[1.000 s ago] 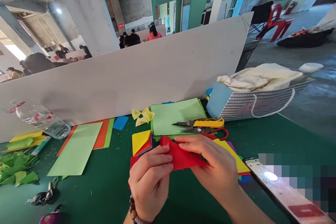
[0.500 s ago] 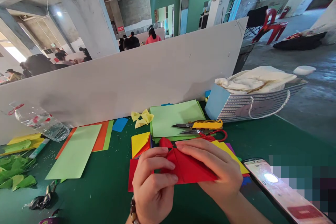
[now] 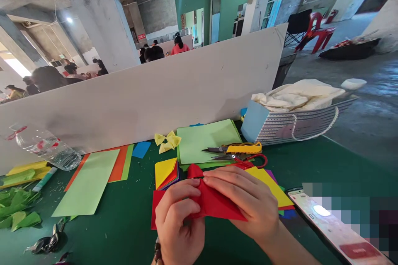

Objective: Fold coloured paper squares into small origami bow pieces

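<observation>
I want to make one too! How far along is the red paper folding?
Some looks done: a small yellow paper bow and a pile of folded green paper pieces look finished. In hand: a folded red paper is pinched by the left hand and right hand, so it looks mid-fold. Left: a flat pale green paper sheet and a yellow-topped stack of coloured paper look unused.

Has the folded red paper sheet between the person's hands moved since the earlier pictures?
Yes: the folded red paper sheet has swung its right corner toward the person, farther from the red-handled steel scissors on the table.
</observation>
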`<state>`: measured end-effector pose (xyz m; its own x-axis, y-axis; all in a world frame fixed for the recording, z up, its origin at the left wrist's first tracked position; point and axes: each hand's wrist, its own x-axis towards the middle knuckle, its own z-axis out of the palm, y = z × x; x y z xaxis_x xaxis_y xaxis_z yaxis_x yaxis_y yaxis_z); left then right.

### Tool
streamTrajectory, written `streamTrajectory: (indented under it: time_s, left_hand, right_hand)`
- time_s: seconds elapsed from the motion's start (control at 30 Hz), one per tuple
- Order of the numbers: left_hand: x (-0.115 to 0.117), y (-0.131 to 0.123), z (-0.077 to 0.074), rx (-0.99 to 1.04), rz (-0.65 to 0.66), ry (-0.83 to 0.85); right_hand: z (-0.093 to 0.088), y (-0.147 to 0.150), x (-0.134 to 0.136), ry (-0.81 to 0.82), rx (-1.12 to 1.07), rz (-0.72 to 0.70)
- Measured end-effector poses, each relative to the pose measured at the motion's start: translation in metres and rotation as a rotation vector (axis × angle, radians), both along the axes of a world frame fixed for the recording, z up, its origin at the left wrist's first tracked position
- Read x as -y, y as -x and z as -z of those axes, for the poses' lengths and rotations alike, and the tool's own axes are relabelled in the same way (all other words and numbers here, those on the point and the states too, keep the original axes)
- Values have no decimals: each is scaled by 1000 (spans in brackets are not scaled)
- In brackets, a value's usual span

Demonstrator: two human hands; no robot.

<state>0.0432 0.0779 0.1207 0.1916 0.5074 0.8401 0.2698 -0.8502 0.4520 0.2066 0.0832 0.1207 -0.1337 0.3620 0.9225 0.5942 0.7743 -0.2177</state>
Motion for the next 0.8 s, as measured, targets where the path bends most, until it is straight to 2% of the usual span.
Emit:
streamTrajectory:
  time_s: [0.33,0.57,0.8]
  left_hand:
    - [4,-7,5,102,-71,78]
    - [4,-5,10,72,-180,76]
    - [4,-6,6,48,-219,81]
  right_hand:
    - [-3,2,1,14,11,64]
    - [5,8,1,-5,71,118]
    - [8,11,1,21,82,135]
